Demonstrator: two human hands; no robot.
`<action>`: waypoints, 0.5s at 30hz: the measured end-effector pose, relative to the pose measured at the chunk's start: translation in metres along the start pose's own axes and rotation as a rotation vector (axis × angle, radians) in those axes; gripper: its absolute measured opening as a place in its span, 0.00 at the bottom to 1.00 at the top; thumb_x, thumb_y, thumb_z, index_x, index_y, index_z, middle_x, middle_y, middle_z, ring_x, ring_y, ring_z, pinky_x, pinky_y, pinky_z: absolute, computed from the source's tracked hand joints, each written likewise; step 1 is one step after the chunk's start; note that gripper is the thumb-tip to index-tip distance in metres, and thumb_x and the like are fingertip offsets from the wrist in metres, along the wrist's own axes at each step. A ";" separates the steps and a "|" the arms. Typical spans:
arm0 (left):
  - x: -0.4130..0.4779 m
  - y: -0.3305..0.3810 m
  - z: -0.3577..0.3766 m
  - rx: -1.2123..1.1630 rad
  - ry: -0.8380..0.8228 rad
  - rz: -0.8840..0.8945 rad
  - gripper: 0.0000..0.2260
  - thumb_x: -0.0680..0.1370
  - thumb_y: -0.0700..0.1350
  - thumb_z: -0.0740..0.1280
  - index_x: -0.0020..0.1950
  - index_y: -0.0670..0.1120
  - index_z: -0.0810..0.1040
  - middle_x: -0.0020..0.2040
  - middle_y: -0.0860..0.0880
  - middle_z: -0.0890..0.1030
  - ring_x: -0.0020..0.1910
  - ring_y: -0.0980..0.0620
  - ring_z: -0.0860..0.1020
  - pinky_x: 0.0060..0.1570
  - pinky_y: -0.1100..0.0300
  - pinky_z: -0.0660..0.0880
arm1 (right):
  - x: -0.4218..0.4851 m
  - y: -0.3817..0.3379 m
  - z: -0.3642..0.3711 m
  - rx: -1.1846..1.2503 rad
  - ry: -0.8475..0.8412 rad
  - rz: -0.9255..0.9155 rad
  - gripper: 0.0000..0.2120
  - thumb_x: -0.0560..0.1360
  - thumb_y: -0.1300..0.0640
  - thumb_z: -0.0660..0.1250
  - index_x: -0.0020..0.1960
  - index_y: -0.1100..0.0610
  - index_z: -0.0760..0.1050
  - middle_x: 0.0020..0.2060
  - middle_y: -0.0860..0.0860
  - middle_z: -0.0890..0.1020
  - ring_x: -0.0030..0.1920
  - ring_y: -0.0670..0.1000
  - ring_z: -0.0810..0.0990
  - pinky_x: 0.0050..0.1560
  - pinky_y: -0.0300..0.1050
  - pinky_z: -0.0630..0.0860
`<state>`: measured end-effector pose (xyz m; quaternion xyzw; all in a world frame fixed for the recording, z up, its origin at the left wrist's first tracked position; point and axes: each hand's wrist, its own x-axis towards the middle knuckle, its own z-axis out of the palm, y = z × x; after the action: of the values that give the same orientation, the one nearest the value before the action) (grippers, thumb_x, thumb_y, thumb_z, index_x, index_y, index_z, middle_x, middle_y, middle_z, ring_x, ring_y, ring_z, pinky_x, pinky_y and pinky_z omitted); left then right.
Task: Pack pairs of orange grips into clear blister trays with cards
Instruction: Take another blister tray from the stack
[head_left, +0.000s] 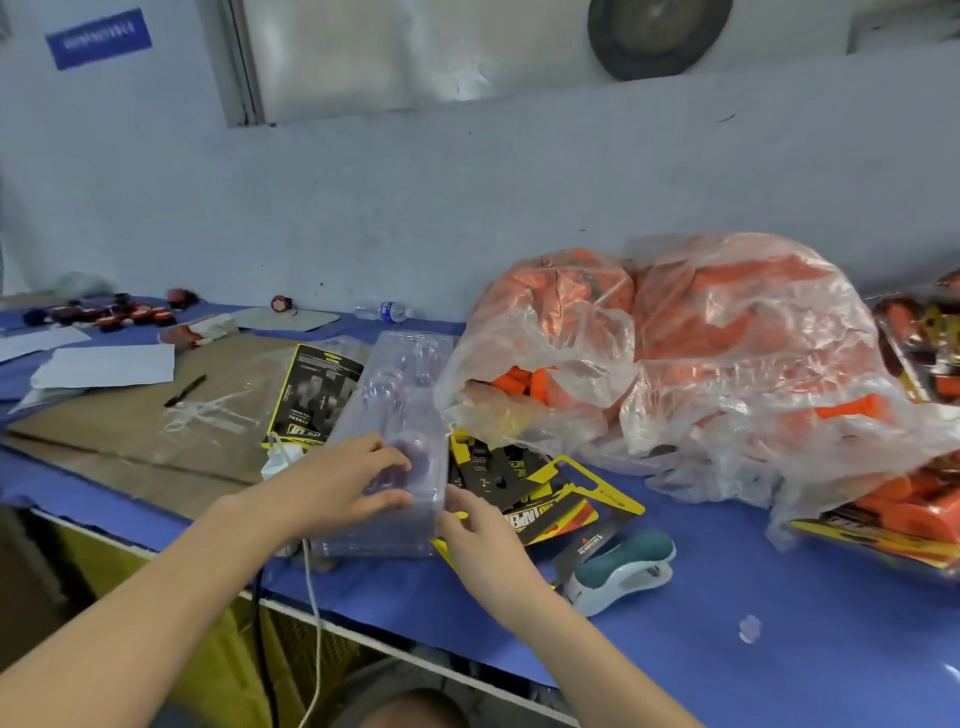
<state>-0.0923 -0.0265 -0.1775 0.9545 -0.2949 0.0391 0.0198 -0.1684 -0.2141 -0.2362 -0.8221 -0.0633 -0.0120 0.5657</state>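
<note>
A stack of clear blister trays (395, 447) lay on the blue table (727, 597), its long axis running away from the person and leaning slightly to the right, the near short end toward the table's front edge. The left hand (353, 483) rested on the near left part of the stack, fingers spread and curled over the top tray, thumb pressed along its near side, so it was partly closed on the plastic. The right hand (478, 525) met the stack's near right corner, fingertips pinched lightly on the tray's edge; how firmly it gripped could not be told.

Just right of the right hand, printed yellow-and-black cards (540, 493) lay fanned flat on the table, partly under the stack. Beyond the left hand, another black card (311, 389) lay tilted beside the stack's far left side. Near the right hand's wrist side, a teal-and-white stapler (623, 566) sat on the table, its long axis roughly left to right.

Farther right and beyond both hands, two large clear plastic bags (675, 353) bulged with orange grips (524, 384), some showing at the nearer bag's open mouth. Left of the left hand, brown cardboard (130, 431) covered the table, with a black pen (185, 390) and white papers (109, 366) on it. A white cable (311, 597) hung off the table's front edge below the left forearm.
</note>
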 end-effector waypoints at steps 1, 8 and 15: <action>0.000 0.000 0.000 0.013 0.002 0.008 0.25 0.77 0.67 0.60 0.70 0.57 0.70 0.60 0.58 0.72 0.54 0.58 0.73 0.57 0.55 0.74 | 0.000 0.002 0.001 0.000 0.007 0.001 0.17 0.79 0.54 0.53 0.61 0.45 0.75 0.56 0.53 0.80 0.37 0.48 0.75 0.34 0.45 0.71; 0.000 0.001 0.003 0.163 0.016 0.059 0.23 0.80 0.64 0.54 0.71 0.56 0.69 0.64 0.55 0.71 0.57 0.55 0.75 0.57 0.54 0.76 | 0.002 0.013 0.001 0.038 0.032 0.026 0.22 0.80 0.54 0.54 0.73 0.45 0.68 0.58 0.52 0.79 0.27 0.39 0.70 0.26 0.33 0.64; 0.002 -0.004 0.011 0.315 0.079 0.130 0.21 0.82 0.62 0.50 0.71 0.55 0.66 0.65 0.53 0.70 0.57 0.52 0.76 0.50 0.52 0.79 | 0.003 0.013 -0.001 0.166 0.018 0.069 0.24 0.77 0.53 0.55 0.72 0.47 0.70 0.62 0.43 0.79 0.52 0.36 0.80 0.54 0.40 0.77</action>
<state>-0.0882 -0.0253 -0.1882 0.9225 -0.3451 0.1234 -0.1212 -0.1642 -0.2192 -0.2475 -0.7738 -0.0306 0.0054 0.6327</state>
